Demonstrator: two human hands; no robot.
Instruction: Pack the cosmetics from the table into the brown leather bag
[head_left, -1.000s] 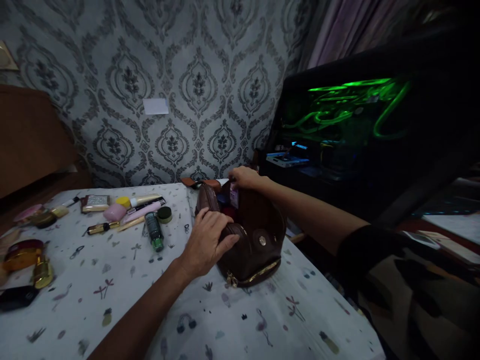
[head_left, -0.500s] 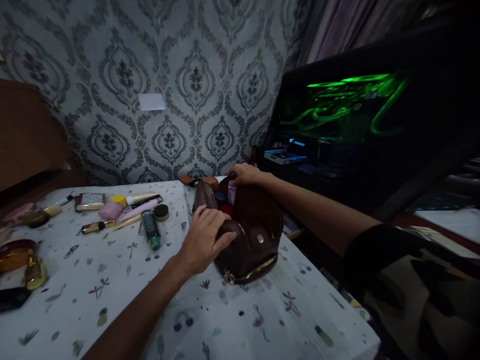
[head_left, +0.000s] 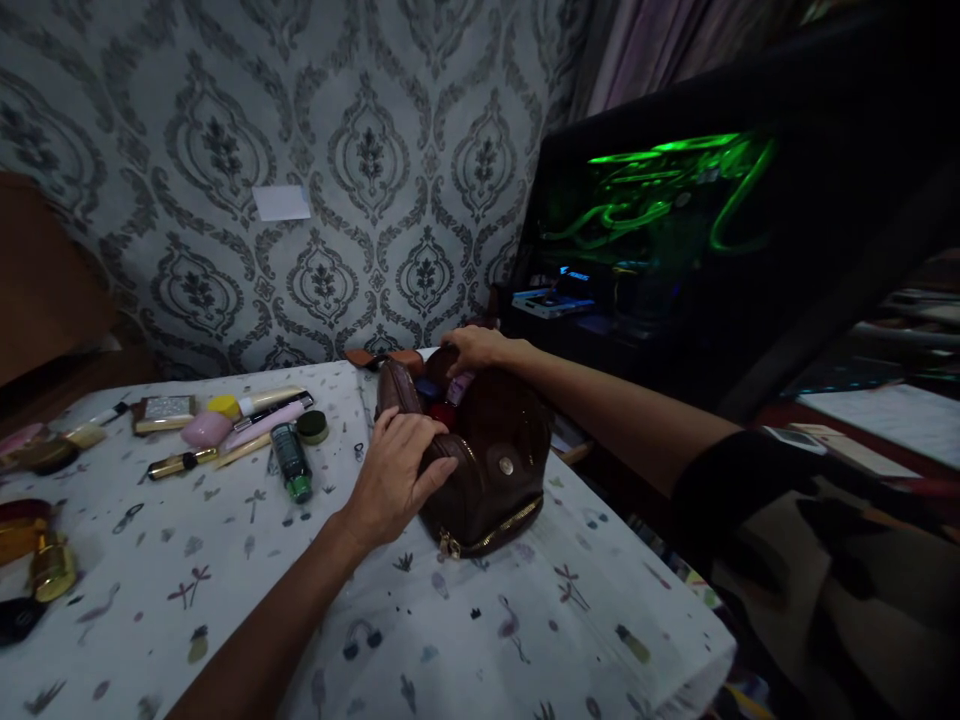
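A dark brown leather bag [head_left: 507, 497] with gold zippers stands on the table, its top unzipped. My left hand [head_left: 403, 470] is closed over the near left rim, fingers curled into the opening and thumb on the outside. On the far rim rests my right hand [head_left: 480, 350], its fingers bent down over the edge; their tips are partly hidden. Just below them, inside the bag, a purple item [head_left: 459, 388] shows. Something red [head_left: 444, 415] and something dark blue [head_left: 427, 388] also lie inside, too dim to name.
Cosmetics lie on the patterned tablecloth [head_left: 247, 600] at left: a green-capped bottle [head_left: 291, 462], a pink sponge [head_left: 206, 430], a dark round jar [head_left: 313, 427] and several tubes. A brown strap [head_left: 386, 359] lies behind the bag. A computer case with green lights [head_left: 652, 200] stands at right.
The view has shifted slightly, so everything sits a little further left. My right hand has moved slightly at the far rim; the left keeps its hold.
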